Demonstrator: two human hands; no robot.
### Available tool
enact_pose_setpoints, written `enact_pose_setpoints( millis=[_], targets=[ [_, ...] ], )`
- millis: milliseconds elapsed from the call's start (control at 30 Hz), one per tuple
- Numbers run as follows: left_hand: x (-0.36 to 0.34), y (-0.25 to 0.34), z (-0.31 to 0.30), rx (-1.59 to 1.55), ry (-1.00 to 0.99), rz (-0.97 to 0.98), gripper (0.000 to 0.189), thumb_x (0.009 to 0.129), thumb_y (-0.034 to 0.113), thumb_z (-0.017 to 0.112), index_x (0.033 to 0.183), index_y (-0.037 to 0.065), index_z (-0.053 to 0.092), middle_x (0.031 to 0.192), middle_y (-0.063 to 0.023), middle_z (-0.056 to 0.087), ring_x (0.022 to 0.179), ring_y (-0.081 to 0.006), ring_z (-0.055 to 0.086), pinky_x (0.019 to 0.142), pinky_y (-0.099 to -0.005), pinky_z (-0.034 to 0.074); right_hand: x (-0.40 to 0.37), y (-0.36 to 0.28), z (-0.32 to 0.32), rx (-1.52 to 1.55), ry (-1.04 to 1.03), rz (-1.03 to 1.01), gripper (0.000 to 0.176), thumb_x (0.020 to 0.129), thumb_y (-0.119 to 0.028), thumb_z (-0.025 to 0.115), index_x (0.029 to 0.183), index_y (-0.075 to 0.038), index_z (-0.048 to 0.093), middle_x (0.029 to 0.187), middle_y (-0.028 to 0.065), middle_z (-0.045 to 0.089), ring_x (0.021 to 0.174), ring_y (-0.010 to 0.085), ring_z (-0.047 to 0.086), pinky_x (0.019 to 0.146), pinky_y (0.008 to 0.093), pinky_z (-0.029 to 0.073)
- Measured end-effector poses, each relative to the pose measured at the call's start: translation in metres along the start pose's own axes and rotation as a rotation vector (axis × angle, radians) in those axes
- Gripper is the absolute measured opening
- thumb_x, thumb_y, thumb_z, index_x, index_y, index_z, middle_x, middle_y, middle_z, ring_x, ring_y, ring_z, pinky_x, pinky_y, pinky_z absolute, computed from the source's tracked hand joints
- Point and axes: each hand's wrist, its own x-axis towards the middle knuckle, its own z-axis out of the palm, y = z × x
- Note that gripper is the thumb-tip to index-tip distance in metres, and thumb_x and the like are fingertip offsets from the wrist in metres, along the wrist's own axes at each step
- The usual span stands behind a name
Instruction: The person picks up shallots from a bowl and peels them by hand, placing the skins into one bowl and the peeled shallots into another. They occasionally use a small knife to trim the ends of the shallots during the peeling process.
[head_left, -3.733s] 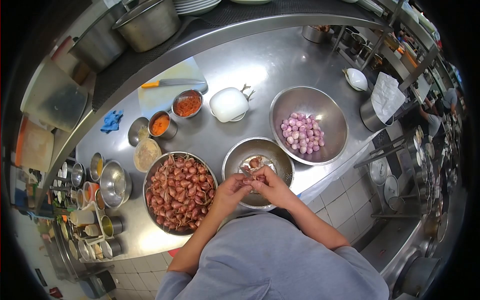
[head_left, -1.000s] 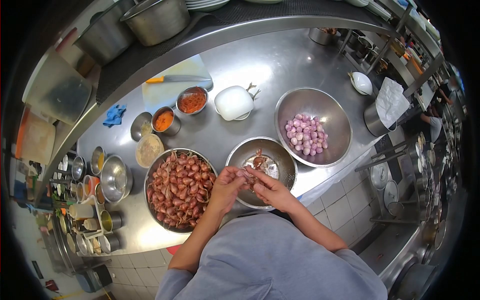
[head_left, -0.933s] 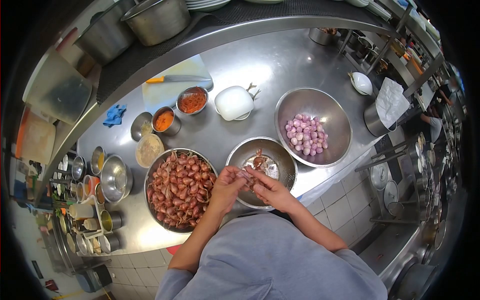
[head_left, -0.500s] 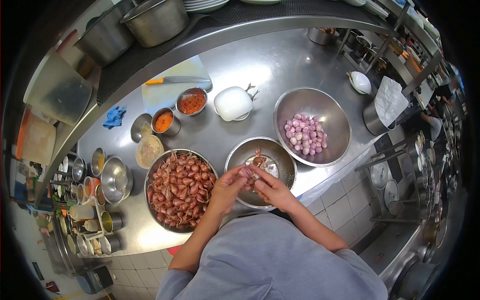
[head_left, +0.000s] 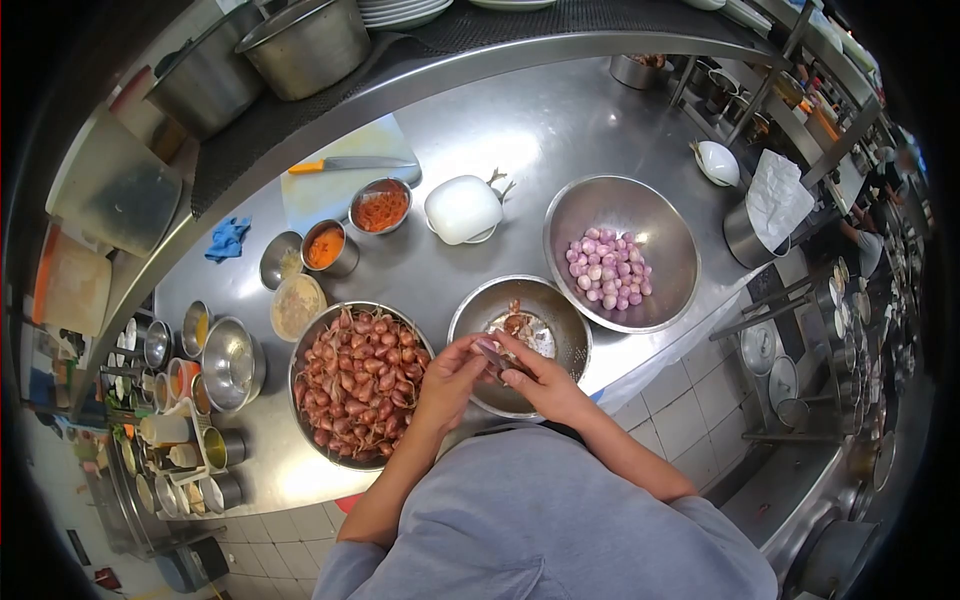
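Observation:
Both my hands meet over the near part of a steel bowl (head_left: 465, 315) with brown peelings (head_left: 516, 322) in it. My left hand (head_left: 450, 380) is closed, pinching a shallot (head_left: 485, 343) whose pinkish side shows between the fingertips. In my right hand (head_left: 540, 383) is a small knife (head_left: 494, 356), its short dark blade against the shallot; its handle is hidden by my fingers. Left of the hands stands a large bowl heaped with unpeeled shallots (head_left: 360, 385). Peeled purple shallots (head_left: 610, 268) lie in a wide steel bowl (head_left: 670, 220) at the right.
A white rounded container (head_left: 464, 208) stands behind the bowls. Farther left are tins of orange shreds (head_left: 381, 210) and orange pieces (head_left: 325, 247), a cutting board (head_left: 350, 190) with an orange-handled knife (head_left: 350, 163), and a blue cloth (head_left: 228, 239). A metal shelf (head_left: 450, 62) spans the far side.
My fingers have shifted slightly around the shallot, and the knife blade now shows more clearly between my hands. The bowls stay where they were.

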Motion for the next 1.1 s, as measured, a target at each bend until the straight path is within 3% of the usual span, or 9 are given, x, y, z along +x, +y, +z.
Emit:
enact_pose_setpoints(
  millis=[67, 133, 467, 533, 567, 633, 733, 833, 1100],
  targets=[
    [0.001, -0.001, -0.001, 0.014, -0.001, 0.010, 0.032, 0.098, 0.004, 0.058, 0.130, 0.003, 0.059, 0.107, -0.0049, 0.067, 0.091, -0.0117, 0.062, 0.080, -0.0267, 0.051, 0.000, 0.000, -0.002, -0.065, -0.007, -0.041, 0.055, 0.101, -0.019, 0.057, 0.151, -0.008, 0.039, 0.140, 0.0167, 0.057, 0.130, 0.0207, 0.052, 0.109, 0.0331, 0.038],
    [0.002, -0.002, -0.003, 0.042, -0.019, 0.018, 0.033, 0.097, 0.003, 0.059, 0.131, 0.004, 0.058, 0.107, -0.0050, 0.067, 0.091, -0.0117, 0.062, 0.080, -0.0267, 0.051, 0.000, -0.003, -0.005, -0.021, -0.044, 0.016, 0.050, 0.102, -0.015, 0.055, 0.150, -0.009, 0.042, 0.148, 0.0074, 0.050, 0.132, 0.0154, 0.048, 0.109, 0.0301, 0.037],
    [0.004, -0.006, -0.006, 0.128, -0.046, 0.053, 0.037, 0.095, 0.002, 0.061, 0.131, 0.002, 0.057, 0.107, -0.0054, 0.067, 0.092, -0.0122, 0.062, 0.081, -0.0265, 0.051, 0.003, 0.009, -0.002, 0.046, 0.002, -0.004, 0.048, 0.101, -0.014, 0.058, 0.148, -0.010, 0.046, 0.145, 0.0090, 0.054, 0.132, 0.0154, 0.047, 0.110, 0.0295, 0.036],
    [0.004, -0.007, -0.005, 0.133, -0.037, 0.056, 0.036, 0.096, 0.002, 0.060, 0.131, 0.002, 0.057, 0.108, -0.0060, 0.067, 0.093, -0.0134, 0.063, 0.081, -0.0272, 0.051, 0.005, 0.013, 0.000, -0.081, 0.077, -0.122, 0.045, 0.102, -0.015, 0.056, 0.146, -0.012, 0.050, 0.125, 0.0086, 0.064, 0.107, 0.0113, 0.060, 0.089, 0.0255, 0.050],
    [0.004, -0.007, -0.006, 0.132, -0.036, 0.056, 0.036, 0.096, 0.002, 0.060, 0.131, 0.002, 0.057, 0.108, -0.0060, 0.067, 0.093, -0.0134, 0.063, 0.081, -0.0272, 0.051, 0.004, 0.014, 0.000, -0.081, 0.076, -0.121, 0.045, 0.102, -0.015, 0.056, 0.146, -0.012, 0.050, 0.125, 0.0086, 0.064, 0.107, 0.0113, 0.060, 0.089, 0.0255, 0.050],
    [0.003, -0.003, -0.004, -0.008, -0.050, -0.010, 0.034, 0.098, 0.004, 0.056, 0.132, 0.002, 0.057, 0.110, -0.0063, 0.066, 0.092, -0.0147, 0.063, 0.079, -0.0279, 0.051, 0.003, 0.005, -0.001, 0.312, -0.005, 0.098, 0.045, 0.103, -0.016, 0.054, 0.148, -0.015, 0.048, 0.093, 0.0042, 0.061, 0.073, 0.0067, 0.054, 0.058, 0.0207, 0.045],
    [0.003, -0.002, -0.006, -0.187, -0.082, -0.083, 0.032, 0.098, 0.007, 0.055, 0.130, 0.002, 0.056, 0.108, -0.0066, 0.065, 0.091, -0.0174, 0.063, 0.074, -0.0292, 0.051, 0.000, -0.005, -0.010, 0.819, -0.123, 0.412, 0.041, 0.105, -0.021, 0.051, 0.146, -0.017, 0.050, 0.082, -0.0011, 0.054, 0.070, 0.0077, 0.051, 0.059, 0.0201, 0.044],
    [0.003, -0.001, -0.004, -0.221, -0.043, -0.083, 0.034, 0.099, 0.008, 0.052, 0.132, 0.003, 0.055, 0.108, -0.0067, 0.064, 0.089, -0.0180, 0.064, 0.073, -0.0292, 0.052, 0.000, -0.014, -0.006, 0.821, -0.056, 0.477, 0.042, 0.106, -0.024, 0.049, 0.148, -0.019, 0.048, 0.071, -0.0052, 0.034, 0.059, 0.0047, 0.033, 0.047, 0.0184, 0.027],
    [0.004, 0.000, 0.000, -0.130, 0.019, -0.121, 0.031, 0.099, 0.007, 0.057, 0.129, 0.004, 0.058, 0.105, -0.0030, 0.066, 0.086, -0.0139, 0.063, 0.072, -0.0266, 0.049, 0.002, -0.007, -0.003, 0.444, -0.012, 0.378, 0.053, 0.103, -0.017, 0.055, 0.153, -0.017, 0.039, 0.076, -0.0055, 0.045, 0.064, 0.0027, 0.040, 0.053, 0.0189, 0.033]
  ],
)
